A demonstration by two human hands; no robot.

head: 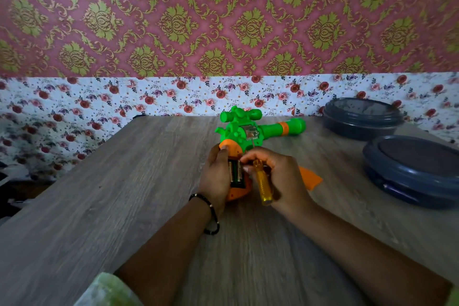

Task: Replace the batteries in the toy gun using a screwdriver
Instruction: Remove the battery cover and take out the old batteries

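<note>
The gun (248, 131) lies flat on the worktop (124, 206), handle toward the person, so the open bay faces up and the batteries (236, 171) can be reached. The handle is steadied by the left hand (214, 176), curled around it. The screwdriver (263, 185) is kept clasped in the right hand (280, 179) while its fingertips work at a battery. The cover (310, 179) is set aside just right; two lidded bowls (409, 169) stand well apart.

Green-and-orange toy gun (248, 131) flat on table, batteries (236, 171) exposed in open grip; yellow-handled screwdriver (263, 185) alongside.
</note>
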